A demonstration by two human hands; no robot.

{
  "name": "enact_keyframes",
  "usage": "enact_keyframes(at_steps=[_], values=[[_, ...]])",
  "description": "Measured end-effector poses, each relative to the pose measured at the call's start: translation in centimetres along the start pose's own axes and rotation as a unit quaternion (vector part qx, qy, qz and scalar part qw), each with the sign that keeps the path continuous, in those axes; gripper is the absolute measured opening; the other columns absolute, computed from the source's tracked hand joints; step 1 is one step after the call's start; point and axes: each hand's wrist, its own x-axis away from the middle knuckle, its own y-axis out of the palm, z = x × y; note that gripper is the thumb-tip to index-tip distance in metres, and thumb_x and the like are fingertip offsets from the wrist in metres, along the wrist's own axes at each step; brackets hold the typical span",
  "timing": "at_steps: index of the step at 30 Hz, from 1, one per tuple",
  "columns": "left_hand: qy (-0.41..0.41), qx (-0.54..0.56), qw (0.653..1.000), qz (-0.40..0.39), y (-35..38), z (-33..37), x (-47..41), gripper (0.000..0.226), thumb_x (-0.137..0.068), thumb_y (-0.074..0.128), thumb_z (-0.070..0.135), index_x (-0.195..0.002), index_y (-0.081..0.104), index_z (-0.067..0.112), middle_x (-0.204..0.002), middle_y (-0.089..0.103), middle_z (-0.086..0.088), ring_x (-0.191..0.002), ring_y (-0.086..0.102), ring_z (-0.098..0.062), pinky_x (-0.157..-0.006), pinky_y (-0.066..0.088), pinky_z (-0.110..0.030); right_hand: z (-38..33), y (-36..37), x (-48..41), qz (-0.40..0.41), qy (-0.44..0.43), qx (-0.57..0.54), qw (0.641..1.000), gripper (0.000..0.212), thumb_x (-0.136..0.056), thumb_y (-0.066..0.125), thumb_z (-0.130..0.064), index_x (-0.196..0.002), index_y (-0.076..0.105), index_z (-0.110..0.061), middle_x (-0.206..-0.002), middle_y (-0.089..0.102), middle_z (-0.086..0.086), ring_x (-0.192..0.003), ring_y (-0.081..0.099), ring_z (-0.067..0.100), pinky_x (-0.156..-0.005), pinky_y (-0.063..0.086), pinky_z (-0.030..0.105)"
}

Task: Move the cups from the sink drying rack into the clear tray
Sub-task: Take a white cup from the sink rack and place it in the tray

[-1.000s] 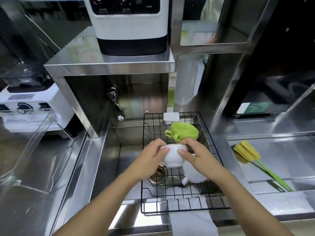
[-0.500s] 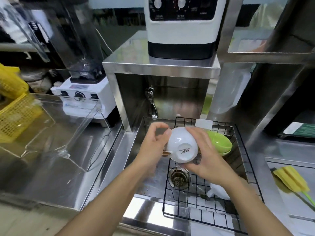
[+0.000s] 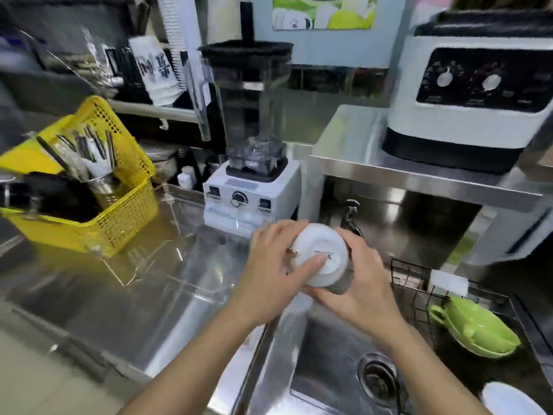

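- The left hand [image 3: 269, 274] and the right hand [image 3: 363, 292] both held one white cup [image 3: 321, 259], bottom side up, so its round base faced the camera.
- The left grip was closed on the cup's left side, with the thumb lying across the base. The right grip was wrapped around the cup's right side and under it.
- A second before, the same cup was low over the wire drying rack [image 3: 416, 295] in the sink [image 3: 329, 354]. By now it had been lifted up and carried to the left, and it hung over the sink's left edge (close to the bench).
- The view had turned left too, so the clear tray [image 3: 179, 247] showed much more. It sat on the steel bench [image 3: 98, 319], between the yellow basket [image 3: 119, 217] and the white blender [image 3: 251, 202].
- That change meant this cup was out of the rack and partway to the tray, but not in it yet. The tray looked empty, though it was see-through and blurry, so I could not be sure.
- A green cup [image 3: 478, 330] lay tipped in the rack, well apart from the hands. Another white piece [image 3: 508, 399] peeked in at the bottom right corner (maybe a cup, too little showed to tell).
- So at least one more cup was left to move, I think.
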Motion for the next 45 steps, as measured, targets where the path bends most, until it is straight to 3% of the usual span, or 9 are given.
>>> enact_keyframes(at_steps=[2,5,9,13,18,24,30,38,45], values=[[0.005,-0.038,0.999,0.033,-2.7,-1.8,-0.7,0.064,-0.066,0.045,0.066,-0.123,0.050,0.037,-0.110,0.041,0.035,-0.111,0.032,0.001,-0.094,0.016,0.000,-1.7,2.6,-1.7,0.019,-0.015,0.030,0.999,0.080,-0.055,0.068,-0.062,-0.121,0.039,-0.028,-0.111,0.048,-0.022,-0.105,0.040,-0.019,-0.086,0.031,0.023],[-0.015,-0.054,0.997,0.046,-6.7,-4.0,-1.6,0.065,-0.062,0.044,0.070,-0.119,0.049,0.038,-0.112,0.051,0.021,-0.111,0.035,-0.004,-0.093,0.018,-0.005,-3.9,6.5,-4.3,0.022,-0.017,0.058,0.998,0.077,-0.055,0.061,-0.067,-0.118,0.047,-0.025,-0.104,0.048,-0.024,-0.097,0.048,0.000,-0.078,0.025,0.022],[-0.017,-0.082,0.995,0.047,-10.6,-7.2,-2.7,0.066,-0.062,0.044,0.071,-0.115,0.053,0.031,-0.112,0.049,0.012,-0.110,0.038,-0.009,-0.097,0.027,-0.023,-6.0,10.8,-7.0,-0.026,0.006,0.061,0.998,0.072,-0.053,0.059,-0.065,-0.116,0.047,-0.033,-0.097,0.041,-0.037,-0.094,0.045,-0.004,-0.081,0.020,0.018],[-0.023,-0.125,0.989,0.075,-12.9,-10.1,-3.8,0.071,-0.064,0.039,0.071,-0.120,0.053,0.030,-0.107,0.042,0.012,-0.108,0.038,-0.012,-0.092,0.022,-0.022,-8.1,14.3,-9.5,-0.046,0.037,0.046,0.997,0.063,-0.054,0.056,-0.060,-0.110,0.049,-0.032,-0.098,0.053,-0.020,-0.096,0.049,0.006,-0.086,0.024,0.026],[-0.058,-0.170,0.978,0.111,-15.3,-14.0,-5.4,0.074,-0.063,0.034,0.071,-0.120,0.052,0.028,-0.119,0.055,0.008,-0.117,0.042,-0.013,-0.085,0.015,-0.020,-10.1,17.9,-12.8,-0.112,0.055,0.073,0.989,0.037,-0.067,0.063,-0.047,-0.097,0.047,-0.035,-0.083,0.048,-0.016,-0.089,0.051,0.015,-0.081,0.030,0.034],[-0.103,-0.166,0.978,0.077,-17.6,-17.8,-7.5,0.070,-0.064,0.041,0.067,-0.115,0.056,0.022,-0.113,0.060,0.000,-0.111,0.049,-0.022,-0.096,0.032,-0.035,-9.2,23.9,-15.6,-0.125,0.073,0.187,0.972,0.058,-0.069,0.050,-0.057,-0.105,0.052,-0.012,-0.095,0.068,0.006,-0.094,0.062,0.027,-0.084,0.036,0.037],[-0.109,-0.143,0.984,0.010,-18.4,-19.6,-8.8,0.036,-0.085,0.060,0.037,-0.117,0.057,0.022,-0.115,0.060,-0.001,-0.110,0.049,-0.019,-0.083,0.031,-0.024,-9.2,24.9,-16.5,-0.143,0.093,0.208,0.963,0.064,-0.073,0.057,-0.056,-0.109,0.047,-0.004,-0.108,0.065,0.014,-0.103,0.056,0.032,-0.090,0.035,0.037],[-0.133,-0.178,0.975,-0.030,-18.0,-20.4,-8.8,0.049,-0.080,0.049,0.053,-0.119,0.053,0.023,-0.118,0.059,0.000,-0.112,0.048,-0.018,-0.092,0.036,-0.030,-8.7,25.5,-16.3,-0.175,0.113,0.224,0.952,0.061,-0.075,0.051,-0.058,-0.110,0.046,-0.008,-0.114,0.060,0.008,-0.111,0.049,0.026,-0.089,0.031,0.037],[-0.109,-0.243,0.964,0.004,-17.6,-17.1,-9.1,0.064,-0.084,0.052,0.053,-0.137,0.042,0.017,-0.141,0.048,-0.001,-0.131,0.040,-0.019,-0.107,0.030,-0.033,-7.8,21.1,-15.9,-0.156,0.098,0.166,0.969,0.086,-0.069,0.051,-0.072,-0.133,0.031,-0.017,-0.130,0.052,0.004,-0.120,0.045,0.025,-0.097,0.032,0.040]])
